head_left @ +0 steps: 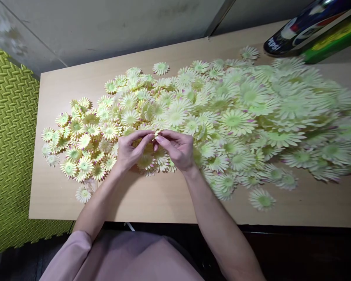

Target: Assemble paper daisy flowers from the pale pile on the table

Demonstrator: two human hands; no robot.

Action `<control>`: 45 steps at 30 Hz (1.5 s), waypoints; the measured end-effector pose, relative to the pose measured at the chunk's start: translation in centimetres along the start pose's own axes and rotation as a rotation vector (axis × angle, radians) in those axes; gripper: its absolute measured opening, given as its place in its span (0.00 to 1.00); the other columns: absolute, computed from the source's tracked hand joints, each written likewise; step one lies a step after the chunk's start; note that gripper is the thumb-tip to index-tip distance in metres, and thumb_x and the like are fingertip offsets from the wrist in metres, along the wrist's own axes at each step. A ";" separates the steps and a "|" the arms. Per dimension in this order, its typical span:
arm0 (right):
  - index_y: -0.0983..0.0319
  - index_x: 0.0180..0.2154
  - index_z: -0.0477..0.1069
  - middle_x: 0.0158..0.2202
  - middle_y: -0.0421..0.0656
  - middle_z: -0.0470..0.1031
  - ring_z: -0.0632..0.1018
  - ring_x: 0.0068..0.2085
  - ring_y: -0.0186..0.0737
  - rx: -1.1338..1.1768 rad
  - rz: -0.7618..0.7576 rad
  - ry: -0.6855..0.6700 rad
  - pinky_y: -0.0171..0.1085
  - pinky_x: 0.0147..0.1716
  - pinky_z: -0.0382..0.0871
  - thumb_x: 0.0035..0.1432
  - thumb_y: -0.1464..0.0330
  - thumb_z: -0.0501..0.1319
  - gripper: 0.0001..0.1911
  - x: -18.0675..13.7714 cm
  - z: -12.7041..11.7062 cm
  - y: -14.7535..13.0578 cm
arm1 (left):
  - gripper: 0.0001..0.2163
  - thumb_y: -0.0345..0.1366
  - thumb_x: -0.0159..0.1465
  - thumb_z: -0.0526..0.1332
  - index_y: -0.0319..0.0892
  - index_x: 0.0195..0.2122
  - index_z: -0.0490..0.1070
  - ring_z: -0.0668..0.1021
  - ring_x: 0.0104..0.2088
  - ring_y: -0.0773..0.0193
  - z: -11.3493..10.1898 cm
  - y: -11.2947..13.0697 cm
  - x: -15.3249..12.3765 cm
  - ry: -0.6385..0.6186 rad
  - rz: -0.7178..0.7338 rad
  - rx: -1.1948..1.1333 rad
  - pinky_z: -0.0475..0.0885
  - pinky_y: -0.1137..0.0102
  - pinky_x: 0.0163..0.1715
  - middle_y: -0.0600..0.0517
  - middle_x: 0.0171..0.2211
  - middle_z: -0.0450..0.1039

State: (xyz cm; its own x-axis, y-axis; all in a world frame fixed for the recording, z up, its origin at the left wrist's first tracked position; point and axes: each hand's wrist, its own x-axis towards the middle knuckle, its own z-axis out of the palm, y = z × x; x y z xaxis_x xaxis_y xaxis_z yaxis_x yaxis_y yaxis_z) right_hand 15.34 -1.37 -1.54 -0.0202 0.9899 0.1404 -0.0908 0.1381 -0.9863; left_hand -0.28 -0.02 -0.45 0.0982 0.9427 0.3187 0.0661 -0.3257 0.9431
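The fingers of the left hand and the right hand meet tip to tip, pinching a small pale-yellow petalled flower piece between them; the fingertips hide much of it. It is held over the near side of a wide heap of pale yellow-green, daisy-shaped flower heads, some with purple petal tips, which overlap and blur toward the right. A single pale flower head lies apart near the front edge of the light wood-coloured desk, and another loose flower head lies behind the heap. At the back right stand a dark blue container marked PEPSI and a bright green container. A textured yellow-green foam mat flanks the desk's left end, and a grey wall rises behind.
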 end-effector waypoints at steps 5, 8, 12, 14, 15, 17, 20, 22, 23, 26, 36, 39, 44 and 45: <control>0.58 0.33 0.79 0.25 0.39 0.76 0.76 0.25 0.36 0.011 -0.007 -0.010 0.36 0.25 0.75 0.58 0.61 0.66 0.08 0.0 0.0 0.0 | 0.07 0.38 0.62 0.66 0.42 0.37 0.81 0.82 0.31 0.67 0.0 0.0 0.1 0.002 0.015 0.004 0.77 0.73 0.33 0.49 0.32 0.83; 0.59 0.32 0.79 0.25 0.39 0.76 0.76 0.25 0.36 -0.009 -0.004 -0.006 0.36 0.25 0.75 0.57 0.60 0.66 0.09 0.0 -0.1 -0.1 | 0.07 0.38 0.62 0.66 0.42 0.38 0.81 0.82 0.32 0.67 0.0 -0.1 0.0 -0.002 0.017 0.009 0.78 0.73 0.34 0.49 0.33 0.83; 0.58 0.32 0.79 0.25 0.39 0.76 0.76 0.25 0.36 -0.013 -0.008 -0.003 0.36 0.25 0.75 0.57 0.60 0.66 0.09 0.1 -0.1 -0.2 | 0.08 0.38 0.62 0.66 0.42 0.39 0.81 0.83 0.33 0.67 0.0 -0.4 -0.1 -0.011 0.002 -0.006 0.78 0.73 0.36 0.49 0.34 0.83; 0.58 0.33 0.79 0.25 0.39 0.76 0.76 0.25 0.36 -0.003 -0.013 -0.006 0.36 0.24 0.75 0.57 0.61 0.66 0.08 0.1 0.0 -0.1 | 0.08 0.39 0.62 0.66 0.42 0.39 0.81 0.83 0.33 0.67 0.0 -0.4 -0.2 -0.009 -0.011 -0.016 0.78 0.72 0.36 0.49 0.34 0.83; 0.58 0.33 0.79 0.25 0.39 0.76 0.76 0.25 0.36 -0.002 -0.016 -0.007 0.35 0.24 0.75 0.57 0.61 0.66 0.08 0.1 0.0 -0.1 | 0.08 0.39 0.62 0.66 0.42 0.39 0.81 0.83 0.33 0.67 0.0 -0.4 -0.2 -0.007 -0.014 -0.019 0.78 0.72 0.36 0.49 0.34 0.83; 0.58 0.33 0.79 0.25 0.39 0.76 0.77 0.25 0.36 -0.010 -0.015 -0.002 0.35 0.24 0.75 0.57 0.61 0.66 0.08 0.0 0.0 -0.1 | 0.08 0.39 0.62 0.66 0.42 0.39 0.81 0.83 0.33 0.66 0.0 -0.3 -0.1 -0.005 -0.013 -0.019 0.78 0.72 0.37 0.48 0.35 0.83; 0.58 0.33 0.79 0.25 0.39 0.76 0.77 0.24 0.36 -0.024 -0.002 0.006 0.35 0.24 0.75 0.57 0.60 0.67 0.09 0.0 0.0 -0.1 | 0.08 0.38 0.62 0.66 0.42 0.39 0.81 0.83 0.34 0.65 0.1 -0.3 -0.1 -0.010 -0.004 -0.005 0.78 0.71 0.37 0.48 0.35 0.83; 0.58 0.33 0.79 0.25 0.39 0.76 0.77 0.24 0.36 -0.023 -0.003 0.003 0.35 0.25 0.75 0.56 0.60 0.67 0.09 0.0 0.0 -0.2 | 0.08 0.39 0.62 0.66 0.42 0.39 0.81 0.83 0.34 0.65 0.0 -0.3 0.0 -0.012 -0.005 -0.001 0.78 0.71 0.37 0.48 0.35 0.83; 0.58 0.33 0.79 0.25 0.39 0.76 0.77 0.24 0.36 -0.022 -0.006 0.002 0.35 0.25 0.75 0.56 0.60 0.67 0.08 0.0 0.0 -0.2 | 0.08 0.39 0.62 0.66 0.42 0.39 0.81 0.83 0.34 0.65 0.0 -0.3 0.0 -0.011 -0.006 -0.001 0.78 0.71 0.37 0.48 0.35 0.83; 0.58 0.33 0.80 0.25 0.39 0.76 0.77 0.24 0.36 -0.019 -0.010 -0.001 0.35 0.24 0.76 0.57 0.61 0.67 0.08 0.0 0.0 -0.2 | 0.08 0.39 0.62 0.66 0.42 0.39 0.81 0.83 0.35 0.65 -0.1 -0.3 -0.1 -0.013 -0.007 0.000 0.78 0.71 0.38 0.48 0.36 0.83; 0.58 0.34 0.80 0.25 0.39 0.77 0.77 0.24 0.35 -0.019 -0.016 0.005 0.35 0.24 0.75 0.57 0.61 0.67 0.07 0.0 0.0 -0.1 | 0.08 0.38 0.62 0.66 0.42 0.39 0.81 0.83 0.35 0.66 0.0 -0.3 -0.1 -0.010 0.008 -0.022 0.78 0.72 0.38 0.48 0.36 0.83; 0.58 0.34 0.80 0.25 0.39 0.77 0.77 0.24 0.35 -0.016 -0.023 0.000 0.35 0.24 0.75 0.57 0.62 0.67 0.07 0.0 0.0 -0.2 | 0.08 0.39 0.62 0.66 0.43 0.39 0.81 0.83 0.35 0.65 0.0 -0.3 -0.1 -0.011 -0.003 -0.020 0.78 0.71 0.38 0.48 0.36 0.83; 0.58 0.34 0.80 0.25 0.38 0.77 0.77 0.24 0.34 0.003 -0.036 -0.011 0.34 0.24 0.75 0.58 0.64 0.66 0.05 0.0 0.0 -0.2 | 0.08 0.38 0.62 0.66 0.42 0.39 0.81 0.83 0.35 0.65 0.0 -0.2 0.0 -0.008 0.005 -0.012 0.78 0.72 0.37 0.48 0.36 0.83; 0.58 0.34 0.80 0.25 0.38 0.77 0.77 0.24 0.34 0.001 -0.036 -0.011 0.34 0.24 0.75 0.58 0.64 0.66 0.05 0.0 -0.1 -0.2 | 0.08 0.38 0.62 0.66 0.41 0.39 0.81 0.83 0.35 0.65 0.0 -0.2 0.0 -0.011 0.009 -0.012 0.78 0.72 0.37 0.47 0.36 0.83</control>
State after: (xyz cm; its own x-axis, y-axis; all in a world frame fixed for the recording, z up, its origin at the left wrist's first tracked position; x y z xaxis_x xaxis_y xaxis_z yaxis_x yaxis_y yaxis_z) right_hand 15.42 -1.40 -1.34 -0.0280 0.9838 0.1770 -0.0927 0.1737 -0.9804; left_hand -0.29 0.03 -0.66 0.1098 0.9390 0.3259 0.0530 -0.3330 0.9415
